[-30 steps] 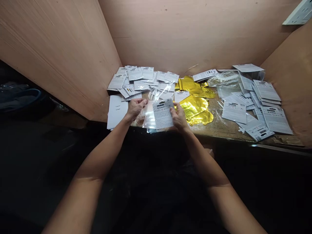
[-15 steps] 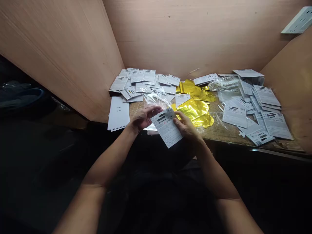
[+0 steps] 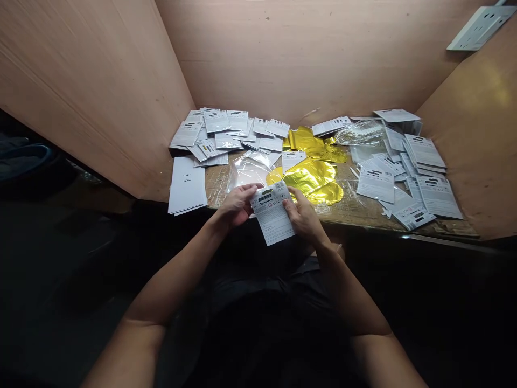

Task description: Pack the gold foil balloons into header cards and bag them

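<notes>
Right grip (image 3: pixel 306 216) pinches the card (image 3: pixel 273 220) near the table's front edge (image 3: pixel 355 217).

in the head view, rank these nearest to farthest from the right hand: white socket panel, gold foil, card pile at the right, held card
1. Held card: in the right hand's grip.
2. Gold foil: on the bench, just beyond that hand.
3. Card pile: farther along the bench, rightward.
4. White socket panel: upper right corner.

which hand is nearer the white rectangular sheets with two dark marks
Left. The left hand is to the right of the white rectangular sheets; the right hand is farther right, gripping the printed white card.
</notes>
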Action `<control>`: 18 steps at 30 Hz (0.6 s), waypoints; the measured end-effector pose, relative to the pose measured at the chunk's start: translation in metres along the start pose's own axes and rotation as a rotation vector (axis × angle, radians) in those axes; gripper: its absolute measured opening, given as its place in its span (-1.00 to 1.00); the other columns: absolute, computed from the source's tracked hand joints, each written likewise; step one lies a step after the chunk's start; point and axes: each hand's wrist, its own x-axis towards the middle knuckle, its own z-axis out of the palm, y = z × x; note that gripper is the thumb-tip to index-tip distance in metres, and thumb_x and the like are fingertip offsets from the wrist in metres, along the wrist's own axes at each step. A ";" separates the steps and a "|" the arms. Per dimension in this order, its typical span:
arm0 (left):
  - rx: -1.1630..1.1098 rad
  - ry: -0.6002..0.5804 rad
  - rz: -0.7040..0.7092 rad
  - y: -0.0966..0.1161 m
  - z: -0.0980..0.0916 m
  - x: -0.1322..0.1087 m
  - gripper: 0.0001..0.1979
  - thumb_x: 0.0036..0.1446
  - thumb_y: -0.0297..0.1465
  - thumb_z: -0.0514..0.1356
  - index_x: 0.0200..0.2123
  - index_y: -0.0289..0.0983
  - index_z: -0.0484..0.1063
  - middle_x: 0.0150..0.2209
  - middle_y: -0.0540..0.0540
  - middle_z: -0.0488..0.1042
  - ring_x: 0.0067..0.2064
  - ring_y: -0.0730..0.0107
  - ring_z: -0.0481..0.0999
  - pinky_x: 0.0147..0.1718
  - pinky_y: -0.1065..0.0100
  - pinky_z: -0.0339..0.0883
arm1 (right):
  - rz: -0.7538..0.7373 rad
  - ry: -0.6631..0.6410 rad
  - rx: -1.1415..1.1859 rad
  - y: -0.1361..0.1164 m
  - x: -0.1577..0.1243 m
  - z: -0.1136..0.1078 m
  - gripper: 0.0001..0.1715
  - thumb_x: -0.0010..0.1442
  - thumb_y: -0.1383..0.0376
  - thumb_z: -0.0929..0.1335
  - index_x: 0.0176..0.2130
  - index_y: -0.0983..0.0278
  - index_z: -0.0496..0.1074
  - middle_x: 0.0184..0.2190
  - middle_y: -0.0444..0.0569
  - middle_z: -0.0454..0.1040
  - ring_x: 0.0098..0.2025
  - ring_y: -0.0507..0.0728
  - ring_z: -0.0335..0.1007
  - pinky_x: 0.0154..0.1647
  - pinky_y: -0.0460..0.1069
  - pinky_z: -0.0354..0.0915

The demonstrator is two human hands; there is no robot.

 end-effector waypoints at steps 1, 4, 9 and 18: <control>0.012 0.007 0.030 -0.006 0.002 0.000 -0.71 0.17 -0.39 0.47 -0.07 -0.33 0.56 -0.27 -0.15 0.65 -0.36 0.35 0.61 -0.37 0.36 0.50 | 0.024 -0.021 0.072 0.001 -0.001 0.000 -0.59 0.40 0.05 0.39 0.14 0.17 0.45 -0.45 -0.11 0.54 -0.49 0.15 0.41 -0.47 0.01 0.36; 0.027 0.050 0.114 -0.025 0.013 0.000 -0.49 0.04 -0.36 0.56 -0.01 -0.27 0.45 -0.28 -0.08 0.63 -0.34 0.33 0.62 -0.31 0.30 0.53 | 0.084 -0.010 0.242 0.008 -0.005 0.002 -0.65 0.35 -0.02 0.45 -0.14 0.15 0.36 -0.54 -0.20 0.43 -0.60 0.06 0.26 -0.63 -0.08 0.13; -0.022 -0.012 0.233 -0.060 0.037 0.000 -0.39 -0.05 -0.23 0.61 -0.04 -0.24 0.40 -0.13 -0.13 0.66 -0.15 0.19 0.68 -0.03 0.12 0.58 | 0.110 0.172 0.283 0.026 -0.018 0.004 -0.52 0.32 -0.09 0.45 -0.27 0.12 0.19 -0.62 -0.28 0.30 -0.64 0.01 0.14 -0.67 -0.11 0.05; 0.046 -0.006 0.119 -0.073 0.050 0.013 -0.18 -0.14 -0.20 0.65 0.05 -0.18 0.24 -0.26 -0.08 0.68 -0.33 0.24 0.68 -0.25 0.20 0.60 | 0.190 0.007 0.412 0.041 -0.040 -0.034 -0.35 0.25 -0.04 0.52 0.16 0.17 0.32 -0.37 -0.16 0.59 -0.44 0.11 0.50 -0.44 -0.05 0.42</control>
